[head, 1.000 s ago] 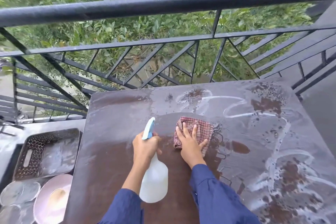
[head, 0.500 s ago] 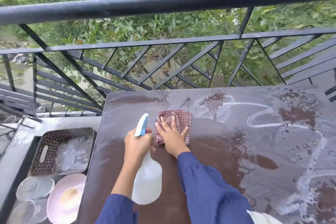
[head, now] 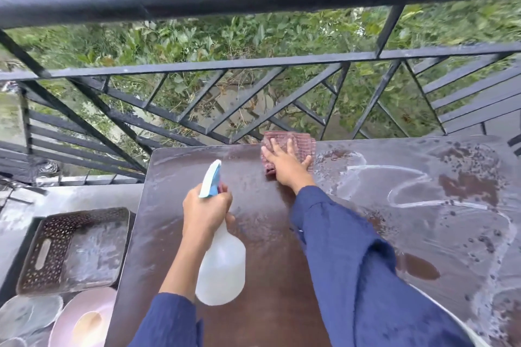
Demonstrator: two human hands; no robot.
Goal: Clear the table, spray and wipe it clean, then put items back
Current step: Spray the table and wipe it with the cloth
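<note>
At the table's far edge, nr the far-left corner, my right hand lay flat w/ fingers spread, pressing the red checked cloth onto the wet brown top; the cloth's far side hung slightly over that edge. Not gripping, just palm down on it. My left hand was closed round the neck of the spray bottle, held above the left part of the table, blue-white trigger head pointing away from me, clear body hanging down twd me. Couldn't tell if a finger was on the trigger. Both arms in blue sleeves. Left half of the top looked dark & wiped; right half carried white foam streaks & droplets. Off the table's left edge, lower down: a brown perforated tray, a pink bowl nearer me, and clear lids beside the bowl. Beyond the far edge ran a black metal railing w/ green foliage behind it.
</note>
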